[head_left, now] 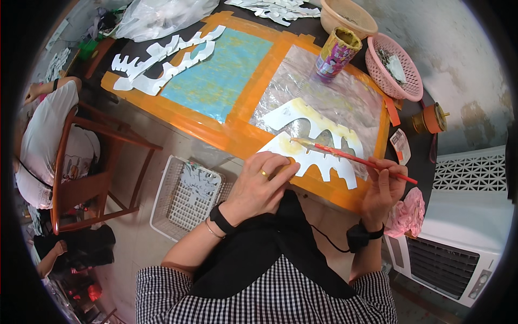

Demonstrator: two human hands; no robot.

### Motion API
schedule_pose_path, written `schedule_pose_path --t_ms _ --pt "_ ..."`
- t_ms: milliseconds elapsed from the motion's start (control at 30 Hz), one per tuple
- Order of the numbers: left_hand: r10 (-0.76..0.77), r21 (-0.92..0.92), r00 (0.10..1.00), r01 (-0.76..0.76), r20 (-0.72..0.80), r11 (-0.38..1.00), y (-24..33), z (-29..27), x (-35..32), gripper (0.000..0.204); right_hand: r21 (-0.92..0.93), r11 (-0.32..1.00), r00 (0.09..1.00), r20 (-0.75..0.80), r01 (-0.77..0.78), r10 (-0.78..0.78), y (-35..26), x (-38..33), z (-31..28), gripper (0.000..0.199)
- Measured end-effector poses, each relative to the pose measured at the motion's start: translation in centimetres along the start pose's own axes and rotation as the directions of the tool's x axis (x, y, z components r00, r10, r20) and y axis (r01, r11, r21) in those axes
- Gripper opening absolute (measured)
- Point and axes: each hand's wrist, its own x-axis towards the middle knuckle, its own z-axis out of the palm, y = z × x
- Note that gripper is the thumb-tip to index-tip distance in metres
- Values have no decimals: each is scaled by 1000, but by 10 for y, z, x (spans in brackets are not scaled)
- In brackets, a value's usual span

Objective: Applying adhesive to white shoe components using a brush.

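Observation:
My right hand [382, 186] pinches the red handle of a paintbrush [350, 156]. Its pale, yellow-smeared bristles touch a white cut-out piece [315, 156] with scalloped, toothed edges. Just beyond lies a second white cut-out [324, 123], stained yellow along its upper side. At the table's near edge, my left hand [263, 181] has its fingers bent and pressed together beside the nearer piece's left end; what they hold, if anything, is hidden. A tall printed can [338, 54] with a yellow-crusted rim stands on the plastic-covered sheet [291, 67].
More white cut-outs [162, 75] lie left on a blue sheet [221, 73] taped in orange. A pink basket [413, 89] and a beige bowl [364, 16] line the back right. Below is a white crate [162, 210]; a person sits on a wooden chair [81, 194] at left.

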Motion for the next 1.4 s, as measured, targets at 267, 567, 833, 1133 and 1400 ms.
schedule_pose_path --t_ms 267,567,833,1133,1400 --pt "0 -5 1000 0 2 1000 -1 1 -2 65 8 1000 999 29 21 -21 3 -2 18 13" --pt "4 14 1000 -5 11 1000 -1 0 -2 66 16 1000 1000 6 -14 14 0 -11 1 12" --pt "6 11 1000 -6 0 1000 -1 3 -2 65 3 999 998 -51 -45 45 -6 -13 -7 11" --pt "1 22 1000 -1 7 1000 0 3 -1 64 23 998 998 -4 -60 61 -6 -25 -25 13" --pt "7 43 1000 -7 9 999 -1 4 -3 63 9 999 999 9 -31 31 -8 -32 -39 13"
